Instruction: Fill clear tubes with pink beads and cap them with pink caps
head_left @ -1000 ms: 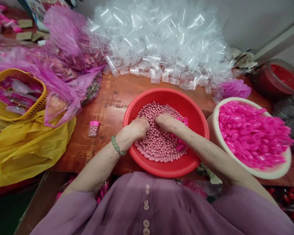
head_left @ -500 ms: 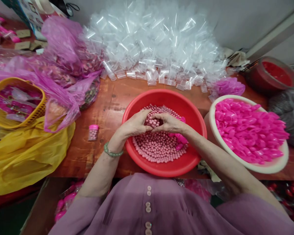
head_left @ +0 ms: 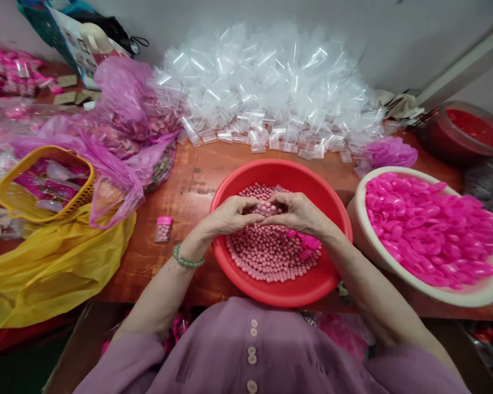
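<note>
Counter (head_left: 189, 180): brown wood, crowded along its far edge. A large heap of clear vials (head_left: 267, 87) lies against the wall, spilling forward to just behind the red basin. Left of it, pink bags (head_left: 119, 115) drape over a yellow basket (head_left: 45, 186), which rests on a yellow bag (head_left: 53, 268).

White basin (head_left: 468, 293): right of centre, filled with bright pink caps (head_left: 427, 224), its rim just beside the red basin.

Red basin (head_left: 279, 290): at the counter's near edge, directly before the person. It holds a layer of pale pink beads (head_left: 267, 257) and a few pink caps at the right side.

Arms: both forearms reach forward from purple sleeves and converge over the red basin, elbows out, wrists bent inward. A green bracelet (head_left: 184, 260) sits on the left wrist, over the basin's left rim.

Left hand (head_left: 230, 214): palm down, fingers curled, thumb and fingertips pointing right, meeting the right hand above the beads.

Right hand (head_left: 298, 212): mirrored, fingers curled, tips pointing left, touching the left hand's tips. Together they form a closed arch around a small item at the meeting point. The item is hidden by the fingers; whether either hand is actually gripping it cannot be told.

Filled vial (head_left: 163, 229): small, pink-capped, holding beads, lying on the bare counter left of the red basin, well apart from the hands.
</note>
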`<state>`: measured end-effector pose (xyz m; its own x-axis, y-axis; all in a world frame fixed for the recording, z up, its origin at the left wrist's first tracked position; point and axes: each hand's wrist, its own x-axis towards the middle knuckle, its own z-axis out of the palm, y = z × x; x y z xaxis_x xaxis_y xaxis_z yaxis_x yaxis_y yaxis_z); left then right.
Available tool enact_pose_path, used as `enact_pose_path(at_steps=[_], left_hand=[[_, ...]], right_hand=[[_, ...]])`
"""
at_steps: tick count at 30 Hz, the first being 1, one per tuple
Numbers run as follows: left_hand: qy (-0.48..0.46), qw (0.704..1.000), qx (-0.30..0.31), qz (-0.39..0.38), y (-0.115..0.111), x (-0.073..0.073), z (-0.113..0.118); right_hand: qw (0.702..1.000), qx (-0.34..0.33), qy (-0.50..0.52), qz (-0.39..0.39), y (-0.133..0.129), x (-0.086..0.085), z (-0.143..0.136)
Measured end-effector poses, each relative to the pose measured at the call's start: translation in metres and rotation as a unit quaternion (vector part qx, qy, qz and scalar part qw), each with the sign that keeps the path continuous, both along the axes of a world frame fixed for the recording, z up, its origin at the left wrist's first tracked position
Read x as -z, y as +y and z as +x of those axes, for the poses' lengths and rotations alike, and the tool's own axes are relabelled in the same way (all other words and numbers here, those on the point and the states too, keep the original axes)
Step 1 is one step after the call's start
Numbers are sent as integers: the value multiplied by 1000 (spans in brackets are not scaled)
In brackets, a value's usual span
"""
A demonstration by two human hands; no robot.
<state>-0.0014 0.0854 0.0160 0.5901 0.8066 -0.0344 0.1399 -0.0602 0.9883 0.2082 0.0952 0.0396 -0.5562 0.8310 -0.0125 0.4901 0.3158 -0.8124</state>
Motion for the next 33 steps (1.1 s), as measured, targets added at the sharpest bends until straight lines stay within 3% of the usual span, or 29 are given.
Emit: enact_pose_path(at_steps=[5, 8, 14, 18, 21, 26, 30, 33], left_hand=[[5, 998, 55, 10, 0, -1, -4], [-30, 998, 56, -5, 1, -2, -4], [-92, 992, 17, -86, 1, -5, -3], [-106, 986, 9, -129, 1, -7, -2], [-106, 984, 12, -140, 1, -9, -1], [-107, 983, 1, -147, 2, -10, 0], [-134, 978, -5, -162, -3, -13, -3], [-142, 975, 52, -160, -9, -15, -4]], right_hand=[[992, -56, 2, 110, -6, -10, -1], [986, -84, 8, 141, -7, -12, -3], [983, -22, 41, 179, -8, 2, -6], [983, 29, 92, 158, -10, 7, -9], [986, 57, 128, 87, -13, 6, -9], [994, 29, 104, -14, -15, -2, -1], [1000, 10, 17, 23, -12, -7, 16], [997, 39, -24, 58, -10, -7, 31]])
